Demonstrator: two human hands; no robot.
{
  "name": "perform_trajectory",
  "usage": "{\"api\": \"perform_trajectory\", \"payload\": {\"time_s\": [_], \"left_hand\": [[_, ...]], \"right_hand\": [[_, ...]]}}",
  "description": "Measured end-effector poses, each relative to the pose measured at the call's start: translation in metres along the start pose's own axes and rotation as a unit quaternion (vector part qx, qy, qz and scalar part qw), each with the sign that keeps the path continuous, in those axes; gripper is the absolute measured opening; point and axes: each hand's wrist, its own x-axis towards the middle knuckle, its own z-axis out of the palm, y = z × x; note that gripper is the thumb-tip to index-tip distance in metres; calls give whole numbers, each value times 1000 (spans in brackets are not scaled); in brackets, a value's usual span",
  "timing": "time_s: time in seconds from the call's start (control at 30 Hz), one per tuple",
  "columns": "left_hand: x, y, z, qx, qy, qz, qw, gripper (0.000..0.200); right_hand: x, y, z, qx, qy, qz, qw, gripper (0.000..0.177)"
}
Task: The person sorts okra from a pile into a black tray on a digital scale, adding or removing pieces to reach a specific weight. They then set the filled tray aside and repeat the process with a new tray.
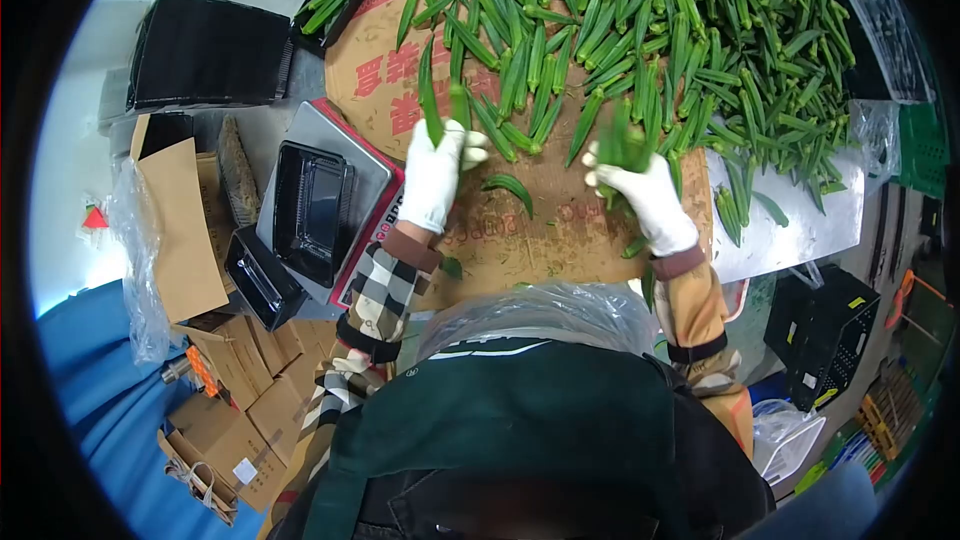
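A big heap of green okra pods covers the far part of a brown cardboard sheet on the table. My left hand, in a white glove, grips a couple of okra pods that stick up from the fist. My right hand, also gloved, holds a small bunch of okra at the heap's near edge. One curved okra pod lies loose on the cardboard between the two hands.
An empty black plastic tray sits on a scale left of my left hand. Another black tray with okra stands far left, beside stacked black trays. Cardboard boxes and a black crate flank me.
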Motion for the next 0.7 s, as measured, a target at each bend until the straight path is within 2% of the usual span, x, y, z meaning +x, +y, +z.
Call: {"api": "perform_trajectory", "payload": {"time_s": [0.03, 0.07, 0.1, 0.13, 0.17, 0.2, 0.23, 0.27, 0.3, 0.37, 0.4, 0.43, 0.5, 0.53, 0.57, 0.63, 0.7], "left_hand": [[10, -4, -6, 29, 57, -6, 998, 21], [20, -10, -8, 38, 73, 6, 997, 22], [30, -14, -9, 47, 88, 18, 995, 24], [39, -21, -11, 57, 103, 30, 993, 25], [47, -32, -9, 136, 132, 58, 980, 28], [59, -47, -10, 231, 135, 99, 958, 28], [66, -57, -10, 325, 136, 139, 926, 28], [61, -53, -2, 340, 134, 121, 923, 27], [58, -52, 4, 399, 163, 126, 894, 29], [60, -64, 5, 364, 157, 146, 906, 24], [57, -60, 5, 272, 102, 91, 953, 22], [54, -55, 3, 176, 47, 36, 983, 20], [42, -41, -1, -8, -45, -65, 997, 18], [30, -35, -2, -93, -82, -110, 986, 18], [19, -28, 0, -177, -120, -153, 965, 19], [3, -26, 7, -206, -148, -157, 955, 23], [1, -44, 16, -164, -113, -100, 975, 22]], "right_hand": [[16, 3, 8, -49, -22, -17, 998, 45], [32, 5, 21, -181, -3, -89, 979, 48], [46, 5, 37, -309, 15, -160, 937, 51], [58, 4, 56, -410, 36, -134, 902, 53], [68, 3, 74, -506, 57, -106, 854, 55], [77, 15, 88, -538, 74, -161, 824, 42], [93, 34, 93, -589, 69, -228, 772, 29], [106, 48, 105, -642, 85, -219, 730, 25], [112, 51, 116, -691, 101, -208, 685, 21], [117, 53, 121, -680, 69, -153, 714, 35], [116, 52, 122, -673, 51, -125, 727, 42], [114, 49, 119, -614, 43, -99, 782, 42], [110, 39, 98, -481, 23, -48, 875, 43], [109, 37, 92, -239, -32, -107, 965, 40], [100, 31, 74, -66, -106, 73, 990, 31], [80, 33, 68, -29, -106, 61, 992, 22], [64, 46, 57, -14, -99, 50, 994, 18]]}}
